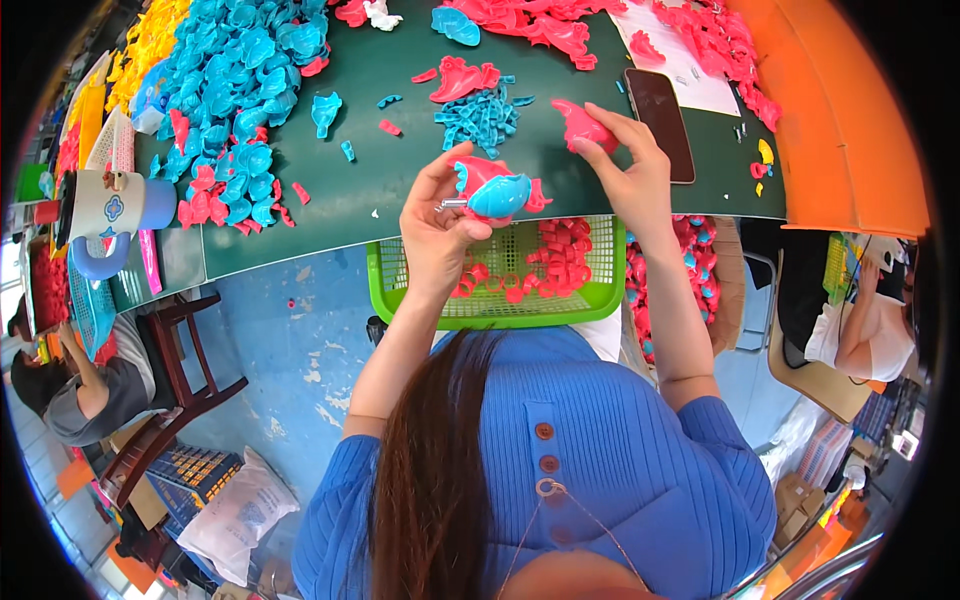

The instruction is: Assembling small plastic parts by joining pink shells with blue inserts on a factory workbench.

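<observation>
Far left on the green worktop lies a heap of loose blue shells. At centre, the left hand closes its fingers around a joined pink-and-blue toy piece, held above the green basket of pink rings. To the right, the right hand pinches a single pink shell; judging by the heaps, many parts remain unassembled.

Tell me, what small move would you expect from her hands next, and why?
Probably the right hand brings its pink shell across to the toy in the left hand. That toy shows a blue shell on a pink one with a metal pin sticking out, and the right hand's fingers have just pinched a loose pink piece off the table.
</observation>
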`<state>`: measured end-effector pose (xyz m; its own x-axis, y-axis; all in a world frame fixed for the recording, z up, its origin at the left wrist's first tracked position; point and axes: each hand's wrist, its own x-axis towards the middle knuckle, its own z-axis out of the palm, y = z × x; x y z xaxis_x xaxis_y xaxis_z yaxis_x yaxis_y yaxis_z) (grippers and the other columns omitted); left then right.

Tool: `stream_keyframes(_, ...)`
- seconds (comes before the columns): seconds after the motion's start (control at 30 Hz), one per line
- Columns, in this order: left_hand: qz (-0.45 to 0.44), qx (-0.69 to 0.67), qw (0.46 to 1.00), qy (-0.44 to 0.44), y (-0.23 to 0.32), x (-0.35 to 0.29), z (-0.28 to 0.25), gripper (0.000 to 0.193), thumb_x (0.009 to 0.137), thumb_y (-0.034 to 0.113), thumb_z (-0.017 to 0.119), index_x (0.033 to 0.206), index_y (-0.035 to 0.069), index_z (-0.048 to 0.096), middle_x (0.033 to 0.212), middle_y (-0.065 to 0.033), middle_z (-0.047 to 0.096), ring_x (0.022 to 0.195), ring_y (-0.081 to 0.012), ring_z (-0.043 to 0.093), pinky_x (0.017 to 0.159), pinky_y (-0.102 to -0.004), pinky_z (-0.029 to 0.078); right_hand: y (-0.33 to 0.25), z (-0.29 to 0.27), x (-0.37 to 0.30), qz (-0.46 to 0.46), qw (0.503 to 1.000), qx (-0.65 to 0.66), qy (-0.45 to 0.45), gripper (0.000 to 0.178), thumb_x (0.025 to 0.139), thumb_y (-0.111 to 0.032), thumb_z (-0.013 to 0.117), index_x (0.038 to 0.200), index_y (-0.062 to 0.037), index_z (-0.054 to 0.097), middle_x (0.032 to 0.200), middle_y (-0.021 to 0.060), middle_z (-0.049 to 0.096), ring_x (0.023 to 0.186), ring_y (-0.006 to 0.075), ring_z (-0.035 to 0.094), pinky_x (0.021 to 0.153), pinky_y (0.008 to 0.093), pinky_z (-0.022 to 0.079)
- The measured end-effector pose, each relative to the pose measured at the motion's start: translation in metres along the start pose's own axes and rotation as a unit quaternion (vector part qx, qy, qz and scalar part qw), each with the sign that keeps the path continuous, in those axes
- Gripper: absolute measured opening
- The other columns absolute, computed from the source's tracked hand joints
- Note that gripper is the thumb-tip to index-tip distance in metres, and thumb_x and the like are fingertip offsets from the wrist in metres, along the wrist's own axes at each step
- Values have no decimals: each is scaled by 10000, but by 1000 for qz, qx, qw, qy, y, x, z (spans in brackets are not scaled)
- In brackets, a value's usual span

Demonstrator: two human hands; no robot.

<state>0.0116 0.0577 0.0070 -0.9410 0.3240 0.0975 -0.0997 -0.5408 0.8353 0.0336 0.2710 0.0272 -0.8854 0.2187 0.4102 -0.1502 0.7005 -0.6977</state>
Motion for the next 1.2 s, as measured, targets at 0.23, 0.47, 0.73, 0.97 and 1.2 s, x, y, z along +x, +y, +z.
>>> stream_keyframes(0.23,-1,-36,999,-38,5,0,1,840,572,-2,804,1291,-18,371,1168,-173,550,1017,-234,591,808,-318,544,0,-1,-1,-36,999,-41,-5,351,739,-142,701,1062,-32,620,1106,125,595,1058,262,537,936,336,391)
stream_keyframes(0.47,17,20,994,-106,6,-2,4,834,564,-71,785,1291,-21,378,1166,-150,543,1011,-198,589,832,-300,522,-75,-27,10,-104,951,185,-225,156,686,-127,696,828,-70,665,1087,109,590,1037,238,534,1010,440,296)
stream_keyframes(0.73,13,35,992,-118,7,-4,4,803,586,-58,786,1285,-18,392,1136,-114,547,956,-161,604,821,-283,522,-75,-23,10,-85,946,193,-246,96,708,-120,680,768,-52,652,1097,107,574,1053,226,515,987,398,314)
stream_keyframes(0.97,0,36,991,-125,8,-3,5,788,605,-45,781,1287,-12,388,1146,-131,553,979,-170,599,835,-294,516,-72,-23,8,-6,927,265,-266,101,747,-128,657,754,-30,635,1095,106,552,1053,199,493,960,361,329)
stream_keyframes(1.2,0,34,992,-121,8,-3,6,785,617,-34,778,1293,-15,380,1146,-136,555,985,-177,598,843,-302,511,-71,-22,8,33,910,311,-272,126,772,-141,651,764,-17,635,1102,105,530,1057,183,486,941,338,344)
